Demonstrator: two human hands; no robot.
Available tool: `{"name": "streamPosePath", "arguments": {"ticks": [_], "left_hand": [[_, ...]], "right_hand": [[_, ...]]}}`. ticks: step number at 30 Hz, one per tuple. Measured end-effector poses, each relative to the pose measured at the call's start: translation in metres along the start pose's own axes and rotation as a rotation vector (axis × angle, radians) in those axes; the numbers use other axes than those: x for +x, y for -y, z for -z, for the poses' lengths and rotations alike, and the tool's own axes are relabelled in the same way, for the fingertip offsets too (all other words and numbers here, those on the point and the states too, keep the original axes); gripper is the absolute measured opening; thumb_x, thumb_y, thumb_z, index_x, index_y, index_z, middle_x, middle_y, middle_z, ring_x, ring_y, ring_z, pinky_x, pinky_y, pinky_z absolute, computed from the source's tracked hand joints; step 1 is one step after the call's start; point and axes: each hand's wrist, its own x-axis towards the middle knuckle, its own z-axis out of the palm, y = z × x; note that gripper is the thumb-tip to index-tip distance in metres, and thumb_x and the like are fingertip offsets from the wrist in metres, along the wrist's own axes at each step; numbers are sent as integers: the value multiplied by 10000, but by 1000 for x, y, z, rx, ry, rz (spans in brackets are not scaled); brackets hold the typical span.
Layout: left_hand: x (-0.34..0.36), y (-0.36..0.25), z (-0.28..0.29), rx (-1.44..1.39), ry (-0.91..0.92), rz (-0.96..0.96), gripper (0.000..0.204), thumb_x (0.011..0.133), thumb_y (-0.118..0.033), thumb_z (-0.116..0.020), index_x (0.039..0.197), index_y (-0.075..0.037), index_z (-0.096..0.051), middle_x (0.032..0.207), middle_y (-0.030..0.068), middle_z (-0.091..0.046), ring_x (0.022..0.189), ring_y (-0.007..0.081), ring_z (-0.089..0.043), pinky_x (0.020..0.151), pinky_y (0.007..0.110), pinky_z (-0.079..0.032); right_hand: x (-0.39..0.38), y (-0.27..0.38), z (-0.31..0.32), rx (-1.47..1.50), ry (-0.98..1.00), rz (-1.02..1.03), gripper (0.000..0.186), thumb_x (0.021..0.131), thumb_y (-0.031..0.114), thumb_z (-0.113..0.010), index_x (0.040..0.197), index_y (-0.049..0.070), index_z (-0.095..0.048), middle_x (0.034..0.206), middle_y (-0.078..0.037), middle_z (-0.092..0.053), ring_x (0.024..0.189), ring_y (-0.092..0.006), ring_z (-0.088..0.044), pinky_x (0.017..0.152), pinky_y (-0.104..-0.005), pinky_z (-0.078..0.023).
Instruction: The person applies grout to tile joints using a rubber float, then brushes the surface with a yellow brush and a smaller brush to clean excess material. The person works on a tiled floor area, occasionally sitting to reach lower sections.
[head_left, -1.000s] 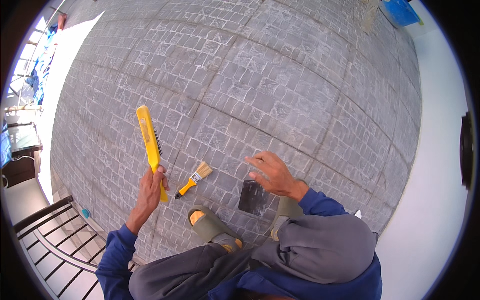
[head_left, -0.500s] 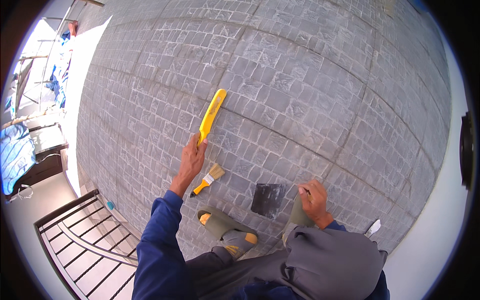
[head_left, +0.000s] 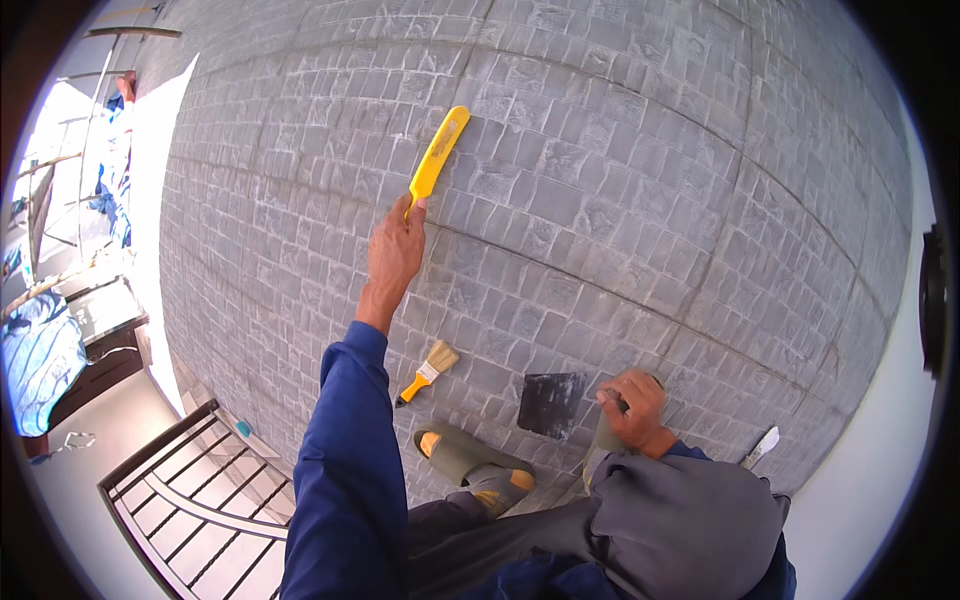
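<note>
My left hand is stretched far forward over the grey tiled floor. Its fingers are closed around the narrow end of a long yellow hand brush, whose underside faces the floor and is hidden. Near my shoes lies a paintbrush with a yellow handle and pale bristles. A dark square plate, smudged with white, rests on the floor between my left shoe and my right hand. Curled beside my knee, my right hand closes on something small and dark that I cannot make out.
A white-bladed scraper lies by the right wall. A dark metal railing stands at the lower left. Beyond it, blue patterned cloth hangs near poles. A small teal object sits by the railing.
My left hand has reached farther forward, carrying the yellow hand brush away from me. My right hand stays closed by my knee. The whole view has shifted slightly.
</note>
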Motion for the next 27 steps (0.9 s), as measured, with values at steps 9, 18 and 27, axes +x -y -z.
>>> {"name": "streamPosePath", "arguments": {"ticks": [9,18,27], "left_hand": [[-99,42,10,-32,8,80,463,1037,-375,-509,1275,10,-601,692,199,-624,612,326,-652,557,419,-456],[70,-33,-24,7,-130,-99,451,1015,-393,-510,1151,14,-649,835,291,-662,766,475,-646,653,519,-496],[-84,35,11,48,-50,22,432,1026,-353,-536,1230,18,-621,689,235,-634,640,384,-672,564,455,-483]], "right_hand": [[-1,-6,2,72,-10,-28,97,816,146,-755,848,78,-694,764,-50,-602,617,-209,-566,561,-330,-443],[5,0,2,43,2,-37,120,817,156,-759,881,77,-696,753,-48,-592,602,-199,-556,543,-325,-433],[1,-5,2,111,-41,-71,112,829,140,-743,900,68,-694,757,-59,-594,607,-211,-560,539,-331,-437]]}}
